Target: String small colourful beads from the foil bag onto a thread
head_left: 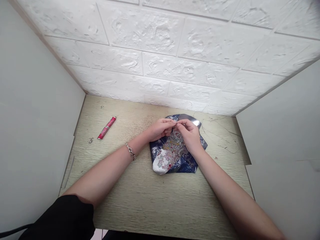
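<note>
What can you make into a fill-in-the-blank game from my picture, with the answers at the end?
The chain bracelet is on the person's ____ wrist.
The color of the brick-patterned wall is ____.
The color of the sleeve is ____.
Near the left hand, by the beads, is the person's ____ hand.

Missing words: left; white; black; right.

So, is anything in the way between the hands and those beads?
Nothing visible: the left hand and right hand meet by the far end of the beads; the red tube lies off to the left.
</note>
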`<move>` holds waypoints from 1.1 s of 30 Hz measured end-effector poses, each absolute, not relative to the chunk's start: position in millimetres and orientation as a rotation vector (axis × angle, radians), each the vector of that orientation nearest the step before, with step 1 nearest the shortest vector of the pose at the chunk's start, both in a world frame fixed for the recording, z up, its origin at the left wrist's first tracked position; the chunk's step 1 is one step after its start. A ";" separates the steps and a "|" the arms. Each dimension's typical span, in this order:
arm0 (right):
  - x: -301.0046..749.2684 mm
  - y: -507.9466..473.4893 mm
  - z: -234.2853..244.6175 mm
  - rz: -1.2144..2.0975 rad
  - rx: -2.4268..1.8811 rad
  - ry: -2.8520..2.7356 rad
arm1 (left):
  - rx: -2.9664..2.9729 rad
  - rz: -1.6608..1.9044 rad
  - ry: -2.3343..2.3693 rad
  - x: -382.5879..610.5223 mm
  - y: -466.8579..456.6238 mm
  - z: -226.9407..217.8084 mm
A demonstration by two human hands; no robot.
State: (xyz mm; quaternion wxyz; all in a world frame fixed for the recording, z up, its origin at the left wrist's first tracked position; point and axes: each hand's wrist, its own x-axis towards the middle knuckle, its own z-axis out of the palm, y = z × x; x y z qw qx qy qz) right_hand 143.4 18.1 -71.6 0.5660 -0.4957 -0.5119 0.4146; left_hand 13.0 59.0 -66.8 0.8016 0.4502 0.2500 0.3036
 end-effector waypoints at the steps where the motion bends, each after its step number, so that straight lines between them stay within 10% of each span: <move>1: 143.6 17.6 -70.6 0.947 -1.181 -1.219 | 0.983 0.649 0.542 13.0 59.3 -67.4; 19: 160.6 17.0 -15.5 1.313 -0.817 -0.832 | 0.876 0.619 0.518 9.2 61.8 -65.6; 33: 174.3 11.3 -9.9 0.286 -1.480 -2.262 | 0.862 0.622 0.403 6.3 67.0 -75.4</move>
